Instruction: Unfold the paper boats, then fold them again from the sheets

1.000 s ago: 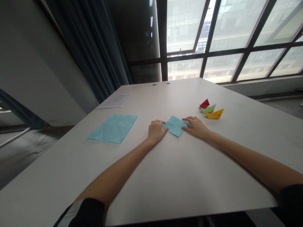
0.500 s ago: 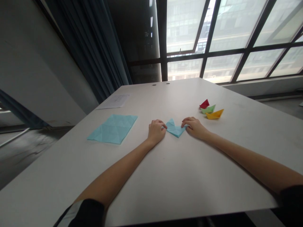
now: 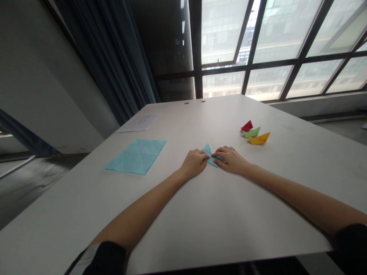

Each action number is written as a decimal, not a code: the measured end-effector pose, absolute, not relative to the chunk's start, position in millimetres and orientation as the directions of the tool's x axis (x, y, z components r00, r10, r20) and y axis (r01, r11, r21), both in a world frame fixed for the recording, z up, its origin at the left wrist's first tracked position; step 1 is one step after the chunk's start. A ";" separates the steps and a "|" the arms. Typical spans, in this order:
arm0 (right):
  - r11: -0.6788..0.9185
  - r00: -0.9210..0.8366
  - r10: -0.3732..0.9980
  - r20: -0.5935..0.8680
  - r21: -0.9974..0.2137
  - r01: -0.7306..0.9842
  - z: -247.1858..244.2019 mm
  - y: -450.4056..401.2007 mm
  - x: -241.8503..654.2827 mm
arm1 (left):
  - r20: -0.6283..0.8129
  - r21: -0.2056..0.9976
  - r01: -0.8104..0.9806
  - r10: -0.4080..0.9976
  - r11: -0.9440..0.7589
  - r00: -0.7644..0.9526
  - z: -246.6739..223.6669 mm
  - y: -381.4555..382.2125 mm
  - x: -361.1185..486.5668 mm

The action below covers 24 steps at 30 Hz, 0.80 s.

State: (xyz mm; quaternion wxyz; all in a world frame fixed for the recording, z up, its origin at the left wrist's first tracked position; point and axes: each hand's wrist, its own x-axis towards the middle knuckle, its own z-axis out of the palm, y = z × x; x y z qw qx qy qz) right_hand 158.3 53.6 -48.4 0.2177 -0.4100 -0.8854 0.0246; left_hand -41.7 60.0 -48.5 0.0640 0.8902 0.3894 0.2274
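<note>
A small folded light-blue paper (image 3: 207,149) lies on the white table between my hands, its pointed tip up and away from me. My left hand (image 3: 195,162) covers its left side, the fingers closed together on it. From the right, my right hand (image 3: 230,159) rests over the other side, with thumb and fingers closed on the paper. Much of the paper is hidden under both hands.
An unfolded, creased light-blue sheet (image 3: 137,156) lies to the left. Beyond it is a white printed sheet (image 3: 138,123). Red (image 3: 247,126), green (image 3: 251,132) and yellow (image 3: 259,138) paper boats stand at the right on the white table (image 3: 183,214).
Both hands have come closer together over the folded paper. My left hand moved right and my right hand moved left, covering more of it.
</note>
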 end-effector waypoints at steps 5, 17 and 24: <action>0.662 -0.578 0.740 0.345 -0.220 0.717 -48.8 53.7 159.0 | 0.370 0.260 0.758 0.787 -0.597 0.493 -47.6 57.5 -41.5; 0.648 -0.571 0.754 0.326 -0.223 0.729 -50.3 52.0 161.1 | 0.373 0.358 0.851 0.895 -0.383 0.245 -56.7 72.7 -49.5; 0.591 -0.487 0.799 0.352 -0.311 0.745 -52.3 53.3 158.6 | 0.452 0.382 0.796 0.846 -0.470 0.282 -54.6 71.0 -48.7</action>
